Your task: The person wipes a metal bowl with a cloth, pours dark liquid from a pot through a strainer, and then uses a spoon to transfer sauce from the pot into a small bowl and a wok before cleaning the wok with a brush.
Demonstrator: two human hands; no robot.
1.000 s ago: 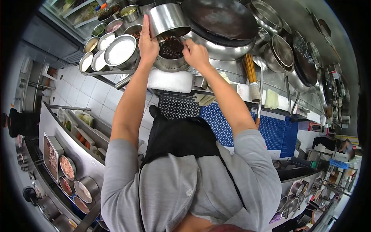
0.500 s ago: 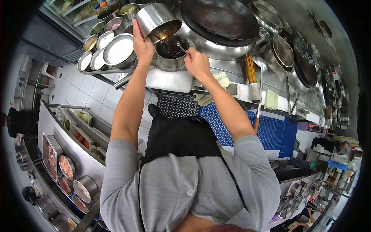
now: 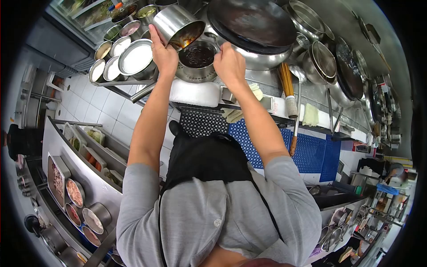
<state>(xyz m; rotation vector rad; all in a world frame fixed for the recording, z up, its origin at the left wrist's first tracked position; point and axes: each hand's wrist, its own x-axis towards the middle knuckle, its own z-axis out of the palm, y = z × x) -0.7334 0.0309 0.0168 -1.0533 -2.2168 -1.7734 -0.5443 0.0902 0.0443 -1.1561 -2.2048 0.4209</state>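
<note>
Here, steel counter, tiled floor; pot tilted.

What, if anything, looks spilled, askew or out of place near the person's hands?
Nothing stands out as wrong. The metal pot is tilted, but the left hand holds it so, its mouth toward the lower pot of dark liquid. No spill shows on the visible counter.

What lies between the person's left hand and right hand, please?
In the head view, a metal pot of dark liquid lies between the left hand and the right hand; the left hand holds a tilted pot beside it.
</note>
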